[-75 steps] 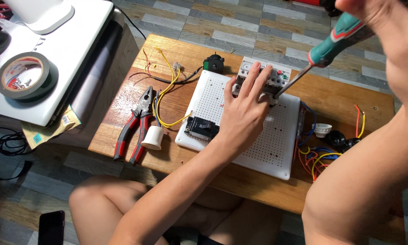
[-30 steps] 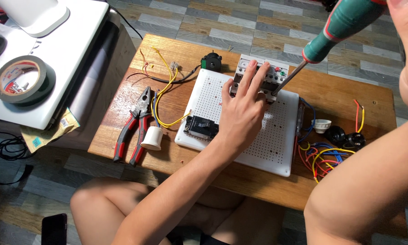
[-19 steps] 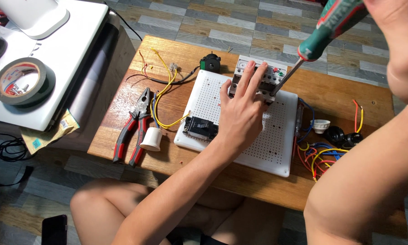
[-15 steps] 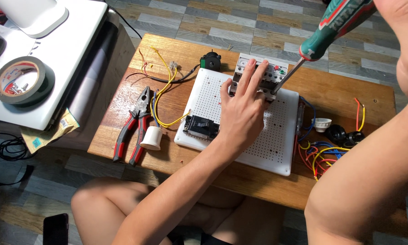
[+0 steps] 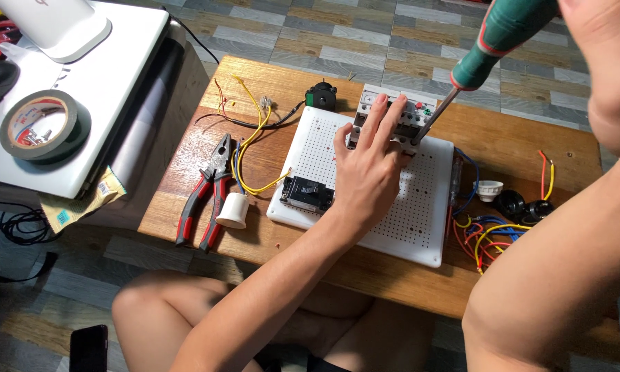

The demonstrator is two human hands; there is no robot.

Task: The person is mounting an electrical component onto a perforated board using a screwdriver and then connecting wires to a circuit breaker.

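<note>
Red-handled pliers (image 5: 203, 200) left; left hand (image 5: 368, 172) spread on breaker (image 5: 396, 120), right hand (image 5: 599, 41) seemingly gripping screwdriver (image 5: 489, 41).

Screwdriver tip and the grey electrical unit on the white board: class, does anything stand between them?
Nothing visible does. The screwdriver in the right hand reaches the grey unit just right of the left hand, whose fingers rest on the unit.

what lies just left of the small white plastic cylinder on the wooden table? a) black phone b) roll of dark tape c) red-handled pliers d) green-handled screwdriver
c: the red-handled pliers lie on the wooden table right beside the small white plastic cylinder, on its left.
</note>
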